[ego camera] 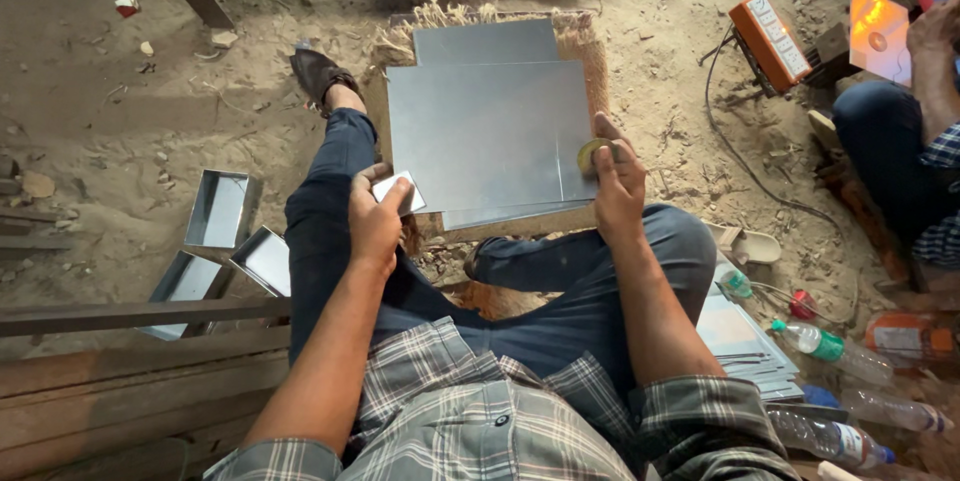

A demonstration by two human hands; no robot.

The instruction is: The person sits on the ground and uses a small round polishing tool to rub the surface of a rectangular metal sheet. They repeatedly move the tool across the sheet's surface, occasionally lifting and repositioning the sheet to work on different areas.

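Observation:
I sit on the sandy floor with my legs around a stack of flat grey metal sheets lying on a frayed mat. My left hand grips a small shiny square metal piece at the stack's near left corner. My right hand rests on the top sheet's right edge and is closed on a small round yellowish object, partly hidden by the fingers.
Folded metal trays lie on the sand at left, near wooden planks. More sheets and plastic bottles are at lower right. Another person sits at right beside an orange box-shaped device with a cable.

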